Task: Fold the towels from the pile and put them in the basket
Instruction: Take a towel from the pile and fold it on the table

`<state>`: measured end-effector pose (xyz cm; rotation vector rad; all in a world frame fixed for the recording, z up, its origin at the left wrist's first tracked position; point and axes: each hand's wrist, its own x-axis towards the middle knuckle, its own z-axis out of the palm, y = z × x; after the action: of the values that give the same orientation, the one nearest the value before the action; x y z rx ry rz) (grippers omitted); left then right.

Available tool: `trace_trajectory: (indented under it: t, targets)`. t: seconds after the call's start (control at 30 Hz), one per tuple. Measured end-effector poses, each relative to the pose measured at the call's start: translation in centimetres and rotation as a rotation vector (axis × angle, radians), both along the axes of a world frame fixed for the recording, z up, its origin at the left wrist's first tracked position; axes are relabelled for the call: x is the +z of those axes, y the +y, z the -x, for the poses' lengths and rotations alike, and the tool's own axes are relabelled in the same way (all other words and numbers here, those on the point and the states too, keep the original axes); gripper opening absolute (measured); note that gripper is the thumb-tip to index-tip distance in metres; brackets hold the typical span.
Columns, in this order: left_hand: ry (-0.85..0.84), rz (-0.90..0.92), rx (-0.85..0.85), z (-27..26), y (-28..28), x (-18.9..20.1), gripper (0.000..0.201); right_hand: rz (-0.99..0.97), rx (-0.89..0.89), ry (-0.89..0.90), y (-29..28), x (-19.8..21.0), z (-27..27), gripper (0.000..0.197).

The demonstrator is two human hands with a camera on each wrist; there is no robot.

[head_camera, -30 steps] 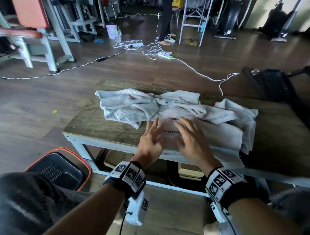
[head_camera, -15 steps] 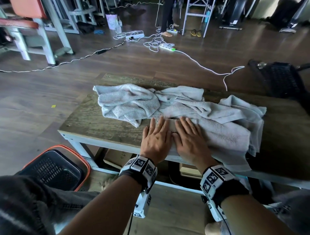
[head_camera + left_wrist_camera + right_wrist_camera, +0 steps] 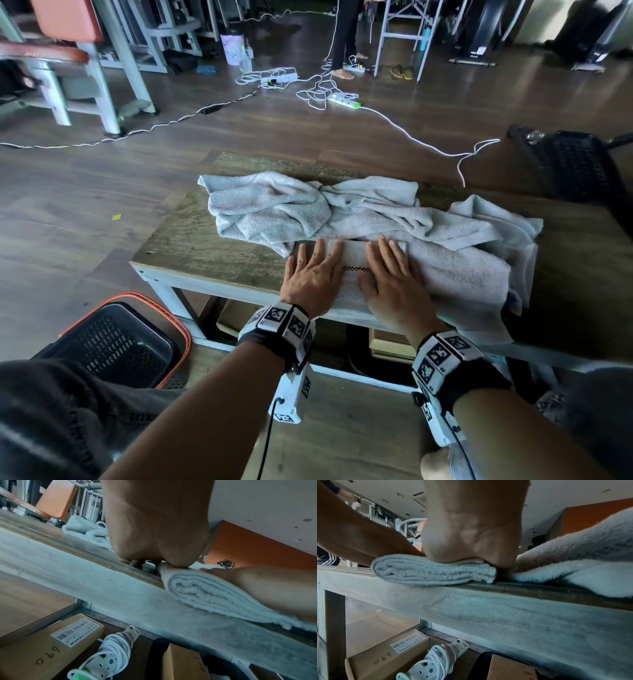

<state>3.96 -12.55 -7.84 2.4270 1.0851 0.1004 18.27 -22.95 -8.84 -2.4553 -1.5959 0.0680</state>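
Two hands were flat on one folded towel [image 3: 352, 263] at the near edge of the desk [image 3: 205, 246], so this looked like the smoothing step before it goes in the basket. Left hand [image 3: 313, 277] sat on the towel's 9 o'clock side, right hand [image 3: 390, 284] on the 3 o'clock side, fingers straight and a bit spread, pressing down and not pinching anything. From the wrist views you could see the heel of each palm squashing the stack, which showed several layers on its open edge.

The pile [image 3: 308, 209] of unfolded towels was bunched up just past the fingertips at 12 o'clock, trailing off toward 3 o'clock, where one towel hung over the desk edge. The basket [image 3: 113, 342] sat on the floor at about 8 o'clock, with nothing visible inside it as far as I could tell.

Handling-wise I'd say it's thick terry: soft, light, grippy, and it'll flop open if you grab one corner. My guess is the safest hold is sliding fingers under both short ends, thumbs on top, clamping all the layers together. The fold side at 9 o'clock should hold best.
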Motion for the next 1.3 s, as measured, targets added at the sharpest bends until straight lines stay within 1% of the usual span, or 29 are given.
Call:
trace_trajectory:
  t: [0.13, 0.27, 0.37, 0.43, 0.5, 0.53, 0.57, 0.63, 0.67, 0.7, 0.77, 0.83, 0.87, 0.9, 0.97, 1.0, 1.03, 1.07, 1.1, 1.17, 1.23, 1.3]
  targets:
    - [-0.003, 0.079, 0.048, 0.0, 0.4, 0.3, 0.056, 0.017, -0.013, 0.030, -0.4, 0.3, 0.2, 0.064]
    - [-0.088, 0.183, 0.156, -0.3, 0.3, 0.6, 0.060, 0.027, -0.010, 0.041, -0.5, 0.4, 0.3, 0.064]
    - [-0.120, 0.196, 0.205, 0.0, -0.1, 1.1, 0.061, 0.043, -0.012, 0.056, -0.6, 0.4, 0.3, 0.065]
    - [-0.133, 0.185, 0.231, 0.2, -0.7, 1.6, 0.069, 0.060, -0.012, 0.065, -0.6, 0.5, 0.3, 0.071]
    - [-0.162, 0.191, 0.261, 0.3, -1.3, 1.8, 0.079, 0.073, -0.009, 0.076, -0.6, 0.5, 0.4, 0.082]
    - [-0.172, 0.191, 0.278, 0.4, -1.4, 1.7, 0.081, 0.082, -0.004, 0.085, -0.6, 0.7, 0.4, 0.086]
    - [-0.180, 0.177, 0.290, 0.4, -1.5, 1.7, 0.079, 0.099, 0.007, 0.095, -0.7, 1.0, 0.3, 0.085]
    - [-0.158, 0.104, 0.284, 0.4, -1.5, 1.7, 0.071, 0.178, 0.043, 0.117, -0.8, 1.9, -0.2, 0.075]
    - [-0.135, 0.083, 0.285, 0.5, -1.5, 1.9, 0.072, 0.216, 0.062, 0.126, -0.8, 2.3, -0.4, 0.072]
    - [-0.116, 0.085, 0.288, 0.5, -1.4, 2.1, 0.075, 0.241, 0.077, 0.136, -0.8, 2.8, -0.7, 0.073]
    - [-0.068, 0.135, 0.277, 0.4, -1.1, 2.7, 0.080, 0.248, 0.082, 0.146, -1.0, 3.7, -0.9, 0.081]
    - [-0.059, 0.185, 0.257, 0.4, -0.9, 3.5, 0.076, 0.172, 0.085, 0.111, -1.3, 4.5, -0.9, 0.085]
    - [-0.094, 0.225, 0.254, 0.6, -0.9, 4.0, 0.070, 0.115, 0.089, 0.081, -1.7, 5.0, -0.8, 0.083]
    - [-0.166, 0.275, 0.262, 0.8, -0.8, 4.4, 0.061, 0.057, 0.086, 0.066, -2.0, 5.4, -0.8, 0.078]
    - [-0.333, 0.375, 0.268, 1.2, -0.9, 5.3, 0.033, -0.051, 0.054, 0.099, -2.6, 6.8, -0.7, 0.063]
    - [-0.405, 0.416, 0.270, 1.5, -1.0, 5.9, 0.024, -0.094, 0.028, 0.119, -2.8, 7.4, -0.6, 0.056]
    - [-0.472, 0.455, 0.276, 1.8, -1.0, 6.4, 0.021, -0.108, -0.009, 0.150, -2.7, 7.9, -0.4, 0.051]
    - [-0.541, 0.500, 0.277, 2.3, -1.1, 6.9, 0.022, -0.110, -0.049, 0.191, -2.5, 8.6, -0.1, 0.051]
    - [-0.609, 0.537, 0.272, 2.8, -1.3, 7.6, 0.027, -0.093, -0.099, 0.262, -2.0, 9.0, 0.1, 0.055]
    - [-0.723, 0.598, 0.262, 3.9, -1.6, 9.2, 0.032, -0.075, -0.179, 0.485, -1.4, 10.5, 1.1, 0.068]
    - [-0.837, 0.665, 0.256, 5.4, -1.7, 10.8, 0.024, -0.097, -0.211, 0.679, -0.7, 11.5, 2.5, 0.076]
    - [-0.916, 0.686, 0.275, 7.1, -1.6, 12.3, 0.020, -0.138, -0.236, 0.790, 0.0, 12.6, 4.2, 0.077]
